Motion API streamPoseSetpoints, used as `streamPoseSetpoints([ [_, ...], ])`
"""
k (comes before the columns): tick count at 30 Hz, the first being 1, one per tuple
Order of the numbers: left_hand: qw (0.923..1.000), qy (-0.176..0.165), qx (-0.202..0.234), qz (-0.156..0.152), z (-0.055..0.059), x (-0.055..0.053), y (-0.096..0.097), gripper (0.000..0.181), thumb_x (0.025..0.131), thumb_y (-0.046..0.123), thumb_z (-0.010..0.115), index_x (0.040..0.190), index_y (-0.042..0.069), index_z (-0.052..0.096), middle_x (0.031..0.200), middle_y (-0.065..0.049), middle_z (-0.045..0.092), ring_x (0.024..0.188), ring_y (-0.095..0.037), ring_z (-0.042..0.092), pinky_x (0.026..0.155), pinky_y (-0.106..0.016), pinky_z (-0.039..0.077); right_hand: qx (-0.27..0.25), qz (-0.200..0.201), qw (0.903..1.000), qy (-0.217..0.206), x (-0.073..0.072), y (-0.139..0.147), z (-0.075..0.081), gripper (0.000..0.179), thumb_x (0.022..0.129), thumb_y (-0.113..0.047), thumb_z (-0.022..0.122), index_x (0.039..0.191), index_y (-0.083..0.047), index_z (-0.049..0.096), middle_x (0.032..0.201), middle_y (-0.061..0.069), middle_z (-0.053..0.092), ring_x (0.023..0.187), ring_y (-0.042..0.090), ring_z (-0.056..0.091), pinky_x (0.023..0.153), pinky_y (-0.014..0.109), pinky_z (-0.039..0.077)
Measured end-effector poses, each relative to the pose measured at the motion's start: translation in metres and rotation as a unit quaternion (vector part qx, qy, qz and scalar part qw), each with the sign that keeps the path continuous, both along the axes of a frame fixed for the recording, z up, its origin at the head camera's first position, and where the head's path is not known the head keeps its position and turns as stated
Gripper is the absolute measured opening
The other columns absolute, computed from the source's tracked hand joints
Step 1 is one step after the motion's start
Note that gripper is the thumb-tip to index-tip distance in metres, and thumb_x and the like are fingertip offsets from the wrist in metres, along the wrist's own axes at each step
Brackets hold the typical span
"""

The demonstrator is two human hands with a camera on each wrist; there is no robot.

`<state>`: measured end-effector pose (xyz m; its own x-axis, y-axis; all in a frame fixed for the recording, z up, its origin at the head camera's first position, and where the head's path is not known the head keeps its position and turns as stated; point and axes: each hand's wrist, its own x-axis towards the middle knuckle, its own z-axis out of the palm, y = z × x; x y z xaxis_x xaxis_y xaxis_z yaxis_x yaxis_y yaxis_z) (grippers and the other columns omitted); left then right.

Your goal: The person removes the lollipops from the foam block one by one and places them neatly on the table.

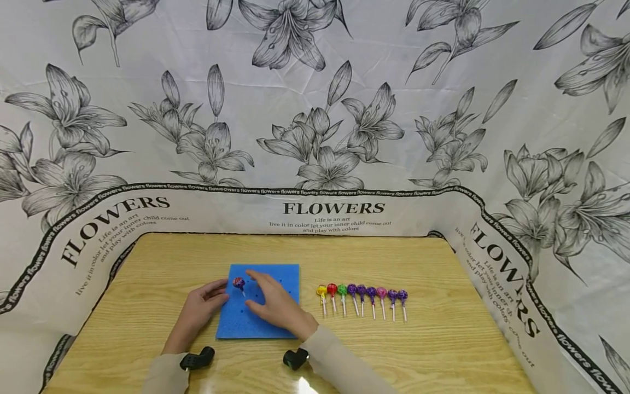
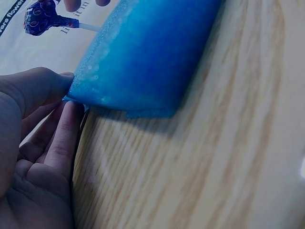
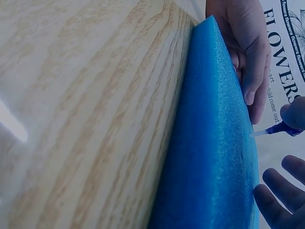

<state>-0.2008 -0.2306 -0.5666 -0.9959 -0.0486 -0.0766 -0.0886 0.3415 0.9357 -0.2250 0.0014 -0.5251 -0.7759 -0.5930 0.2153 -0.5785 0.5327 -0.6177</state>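
A blue foam block (image 1: 231, 323) with small holes lies on the wooden table. One lollipop (image 1: 238, 283) in a dark red and blue wrapper stands in its upper left part, stick down, a little tilted. My left hand (image 1: 202, 306) holds the block's left edge between thumb and fingers (image 2: 59, 138). Over the block is my right hand (image 1: 275, 303), its thumb and fingers spread just right of the lollipop with nothing gripped. In the right wrist view, the right thumb (image 3: 294, 113) overlaps the wrapper, and I cannot tell whether it touches.
To the right of the block lies a row of wrapped lollipops (image 1: 361, 293), yellow, red, green, purple and pink, sticks toward me. A white flower-printed cloth (image 1: 334, 210) surrounds the back and sides of the table (image 1: 443, 339).
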Motion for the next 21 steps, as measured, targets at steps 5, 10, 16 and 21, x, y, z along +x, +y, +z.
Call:
streamPoseSetpoints([
  [5, 1.0, 0.0, 0.004, -0.003, 0.0, 0.0, 0.0, 0.049, 0.101, 0.017, 0.068, 0.147, 0.005, 0.057, 0.14, -0.018, 0.063, 0.124, -0.026, 0.064, 0.089, -0.014, 0.052, -0.007, 0.002, 1.0, -0.003, 0.0, -0.003, 0.001, 0.066, 0.1, -0.023, 0.069, 0.158, -0.011, 0.04, 0.139, 0.008, 0.062, 0.123, 0.022, 0.064, 0.101, 0.032, 0.053],
  [10, 0.9999, -0.002, 0.01, 0.0, 0.0, -0.001, -0.001, 0.049, 0.101, 0.016, 0.069, 0.147, 0.005, 0.057, 0.141, -0.018, 0.063, 0.125, -0.026, 0.063, 0.088, -0.012, 0.05, -0.016, 0.012, 0.9998, -0.008, -0.001, -0.007, 0.004, 0.063, 0.101, -0.022, 0.068, 0.157, -0.012, 0.041, 0.137, 0.007, 0.063, 0.124, 0.021, 0.064, 0.1, 0.031, 0.054],
  [16, 1.0, -0.002, 0.007, 0.005, -0.001, -0.002, 0.0, 0.05, 0.1, 0.018, 0.07, 0.146, 0.005, 0.057, 0.139, -0.018, 0.064, 0.125, -0.028, 0.063, 0.088, -0.012, 0.05, -0.02, 0.027, 0.9994, 0.013, -0.003, -0.011, 0.005, 0.051, 0.103, -0.018, 0.064, 0.152, -0.014, 0.048, 0.136, 0.004, 0.064, 0.119, 0.019, 0.065, 0.097, 0.029, 0.054],
  [21, 0.9999, -0.005, 0.01, 0.007, 0.0, -0.001, 0.0, 0.049, 0.1, 0.018, 0.07, 0.146, 0.006, 0.058, 0.139, -0.017, 0.064, 0.126, -0.028, 0.063, 0.088, -0.012, 0.05, -0.028, 0.035, 0.9987, 0.026, -0.004, -0.012, 0.003, 0.042, 0.103, -0.014, 0.064, 0.144, -0.015, 0.055, 0.135, 0.001, 0.064, 0.118, 0.017, 0.065, 0.097, 0.028, 0.054],
])
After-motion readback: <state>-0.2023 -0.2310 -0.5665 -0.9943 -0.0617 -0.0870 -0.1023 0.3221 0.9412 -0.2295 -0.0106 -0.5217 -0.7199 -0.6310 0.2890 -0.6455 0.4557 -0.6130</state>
